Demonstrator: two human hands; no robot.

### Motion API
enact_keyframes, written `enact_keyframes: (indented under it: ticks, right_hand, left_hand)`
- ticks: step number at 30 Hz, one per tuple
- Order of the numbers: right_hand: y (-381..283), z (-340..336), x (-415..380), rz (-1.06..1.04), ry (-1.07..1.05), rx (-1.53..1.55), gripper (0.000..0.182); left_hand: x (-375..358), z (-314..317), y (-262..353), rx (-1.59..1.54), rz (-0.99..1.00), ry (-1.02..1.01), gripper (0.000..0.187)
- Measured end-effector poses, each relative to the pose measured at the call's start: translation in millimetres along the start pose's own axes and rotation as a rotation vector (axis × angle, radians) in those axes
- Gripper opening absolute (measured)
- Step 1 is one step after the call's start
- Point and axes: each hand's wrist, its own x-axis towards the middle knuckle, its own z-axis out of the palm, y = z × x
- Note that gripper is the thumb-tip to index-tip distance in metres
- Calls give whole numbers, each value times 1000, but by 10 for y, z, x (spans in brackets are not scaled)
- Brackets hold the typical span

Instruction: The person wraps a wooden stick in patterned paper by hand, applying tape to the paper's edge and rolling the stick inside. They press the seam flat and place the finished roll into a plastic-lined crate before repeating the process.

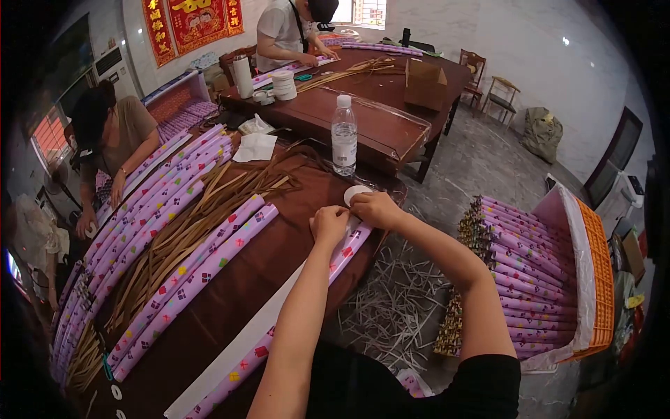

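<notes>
A long purple printed strip with a white border lies along the table edge and runs under my forearms. At its far end my left hand is closed, its fingertips pressed together over the strip; what they pinch is hidden. Close beside it, my right hand is closed with its fingers at the edge of a white tape roll. A water bottle stands upright just beyond the roll.
Purple printed rolls and brown strips lie to the left. An orange crate of purple rolls stands right, beside paper shreds on the floor. One person works at left, another at the far table.
</notes>
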Motion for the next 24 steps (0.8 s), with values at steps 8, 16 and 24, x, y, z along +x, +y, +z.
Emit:
enact_keyframes:
  ticks: [8,16,24]
  right_hand:
    - [-38,4,-52,56,8,-43,8]
    - [-21,-40,-38,25,19,-12,4]
    - [-90,-43,26,95,45,21,5]
  left_hand:
    - [-20,-52,76,0,-48,-15,22]
    - [-1,17,60,-8,-49,7,20]
    - [-13,162,109,-96,-99,181,18]
